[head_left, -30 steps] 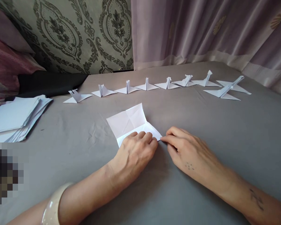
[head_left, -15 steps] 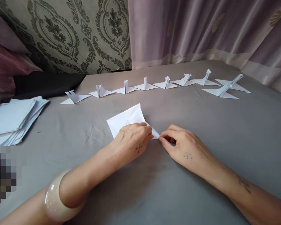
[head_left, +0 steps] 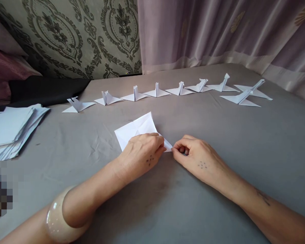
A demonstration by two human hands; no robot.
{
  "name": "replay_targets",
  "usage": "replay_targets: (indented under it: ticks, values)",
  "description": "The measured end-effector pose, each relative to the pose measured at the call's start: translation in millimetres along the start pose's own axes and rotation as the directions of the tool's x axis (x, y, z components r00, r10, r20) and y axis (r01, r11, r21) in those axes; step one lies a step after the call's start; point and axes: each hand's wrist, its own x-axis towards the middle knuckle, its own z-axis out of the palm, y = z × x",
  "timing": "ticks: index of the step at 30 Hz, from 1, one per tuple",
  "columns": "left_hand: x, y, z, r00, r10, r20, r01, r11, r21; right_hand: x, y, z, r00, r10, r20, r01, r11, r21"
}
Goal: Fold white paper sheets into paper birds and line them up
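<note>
A white sheet of paper [head_left: 128, 131], partly folded and creased, lies at the middle of the grey cloth surface. Over its near side is my left hand [head_left: 143, 149], fingers closed on the paper's folded edge; the fingertips are partly hidden behind the knuckles. To the right, my right hand [head_left: 193, 154] pinches the paper's narrow pointed corner between thumb and forefinger. A bracelet [head_left: 57, 220] circles my left forearm.
Several folded white paper birds [head_left: 156, 90] stand in a row across the far side. At the left lies a stack of white paper [head_left: 12, 127], with a black cloth [head_left: 45, 90] behind it. A curtain [head_left: 205, 34] hangs at the back right.
The view has shifted slightly, so most things sit a little further left. Both hands keep nearly the same grip on the paper.
</note>
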Motion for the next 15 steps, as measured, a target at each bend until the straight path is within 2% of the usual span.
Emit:
replay_targets:
  ticks: [9,15]
  values:
    - [1,-1,2.9,1.000,-0.007,0.002,0.007,1.000,-0.002,5,1,-1,1.000,-0.017,-0.013,0.017,0.999,-0.027]
    - [1,1,0.7,1.000,-0.029,0.010,0.029,1.000,-0.009,8,18,-10,0.987,0.073,0.142,-0.089,0.990,0.108]
